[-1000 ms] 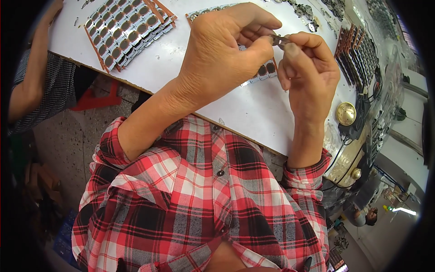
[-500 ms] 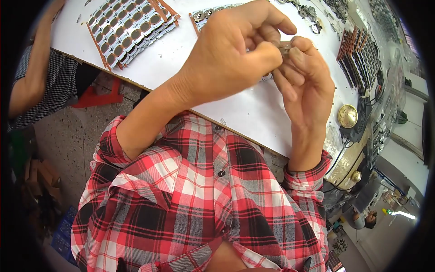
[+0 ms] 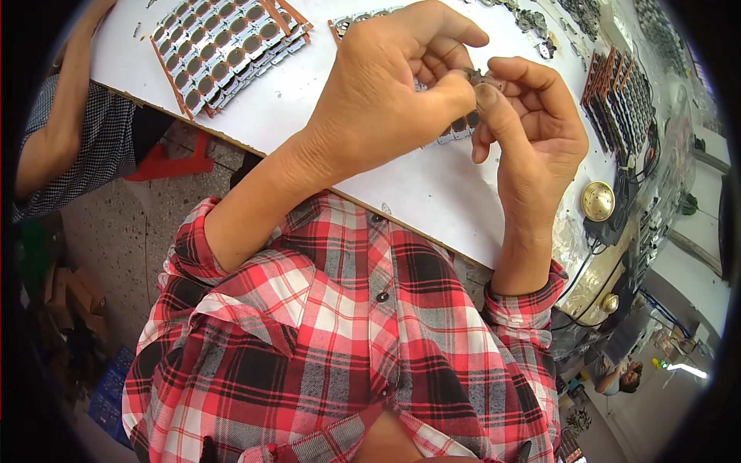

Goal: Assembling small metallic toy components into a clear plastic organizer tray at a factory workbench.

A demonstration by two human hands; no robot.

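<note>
1. Where the two hands meet, high in the middle of the frame, a small metal part (image 3: 476, 76) is pinched between their fingertips; it is mostly covered, so its shape is hard to make out.
2. Coming in from the lower left, the left hand (image 3: 390, 85) curls over the part, thumb and forefinger closed on it, the other fingers bent above.
3. Opposite it, the right hand (image 3: 532, 131) rises from below on the right, its thumb and forefinger pressed on the same part, the remaining fingers folded.
4. Directly behind the hands, a strip of metal frames (image 3: 455, 131) lies on the white table (image 3: 386, 185), largely hidden by the fingers.
5. Toward the upper left of the frame, a tray of round metal rings (image 3: 228, 46) with orange edges rests on the table, well apart from the hands.
6. At the upper right, a rack of dark parts (image 3: 621, 92) stands by the table's edge, bent by the lens and hard to read.
7. Lower right of that, a brass-coloured round knob (image 3: 597, 201) sits among dark cables.
8. Along the left edge, another person's arm (image 3: 54, 131) in a checked sleeve is cut off by the frame.
</note>
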